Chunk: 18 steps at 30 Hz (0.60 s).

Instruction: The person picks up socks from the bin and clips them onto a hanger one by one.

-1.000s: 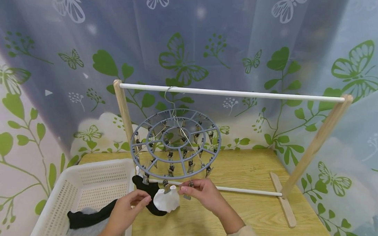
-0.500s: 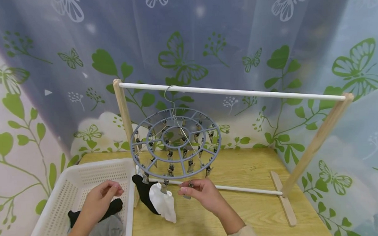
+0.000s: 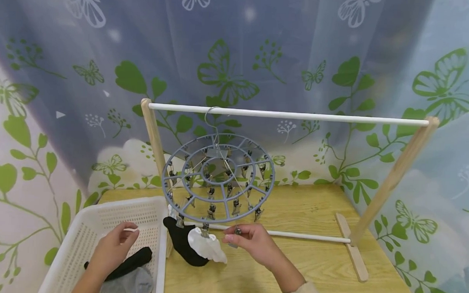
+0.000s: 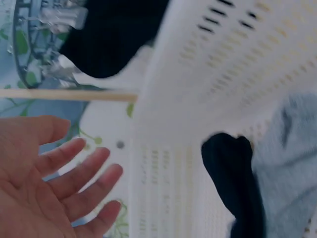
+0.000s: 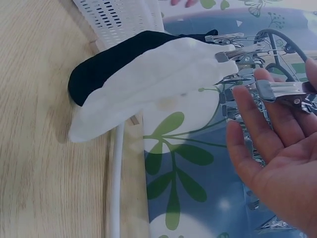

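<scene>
A round grey clip hanger (image 3: 227, 215) hangs by its hook from a white rail. Clipped at its front edge are a white sock (image 3: 206, 245) and, left of it, a black sock (image 3: 184, 244). My right hand (image 3: 256, 243) holds a metal clip (image 5: 285, 90) of the hanger between thumb and fingers, just right of the white sock. Over the white basket (image 3: 162, 247) is my left hand (image 3: 112, 248), its fingers loose and apart with nothing in them. Below it in the basket lie a black sock (image 4: 233, 183) and a grey sock (image 4: 292, 168).
The rack has a white top rail (image 3: 290, 115), a lower white bar (image 3: 309, 237) and wooden posts (image 3: 394, 178). It stands on a wooden table (image 3: 292, 260). Behind hangs a patterned curtain (image 3: 280, 57). Several metal clips (image 3: 236, 205) dangle from the hanger.
My left hand has moved left, from beside the white sock to over the basket. The hanging white sock has swung about. My right hand has stayed at the clip.
</scene>
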Tool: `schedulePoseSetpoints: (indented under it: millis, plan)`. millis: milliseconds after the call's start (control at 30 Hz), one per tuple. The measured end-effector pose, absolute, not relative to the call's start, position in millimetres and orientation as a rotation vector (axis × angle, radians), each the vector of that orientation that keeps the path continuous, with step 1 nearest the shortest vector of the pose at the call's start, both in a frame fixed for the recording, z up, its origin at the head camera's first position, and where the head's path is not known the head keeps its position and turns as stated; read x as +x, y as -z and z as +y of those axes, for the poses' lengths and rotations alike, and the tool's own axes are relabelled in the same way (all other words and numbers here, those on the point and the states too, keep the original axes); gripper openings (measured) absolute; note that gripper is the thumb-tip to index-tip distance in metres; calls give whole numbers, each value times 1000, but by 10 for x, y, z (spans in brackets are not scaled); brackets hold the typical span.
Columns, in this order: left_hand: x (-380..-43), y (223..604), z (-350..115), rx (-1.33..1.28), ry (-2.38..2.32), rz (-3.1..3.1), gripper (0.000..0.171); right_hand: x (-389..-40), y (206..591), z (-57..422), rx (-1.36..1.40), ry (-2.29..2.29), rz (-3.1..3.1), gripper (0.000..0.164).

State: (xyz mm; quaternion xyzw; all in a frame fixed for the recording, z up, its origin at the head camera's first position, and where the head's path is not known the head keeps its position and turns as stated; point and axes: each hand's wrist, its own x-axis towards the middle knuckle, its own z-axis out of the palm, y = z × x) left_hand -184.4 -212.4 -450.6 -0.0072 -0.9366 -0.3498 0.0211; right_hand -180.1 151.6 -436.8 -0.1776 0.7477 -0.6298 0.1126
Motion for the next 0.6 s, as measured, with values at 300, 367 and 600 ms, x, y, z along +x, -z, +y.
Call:
schedulePoseSetpoints:
  millis: [300,367,600]
  plan:
    - [-1958,4775,-2457,-42,952,-3095,34,-1806,4386,1530,-521,1838,2170,27]
    - [-1974,4813,-2503,-47,927,-3134,36,-1804,4390,1532,-522,1844,2159,27]
    - [-1985,4899,-2606,-65,871,-3259,41,-1800,4393,1534,-528,1851,2158,25]
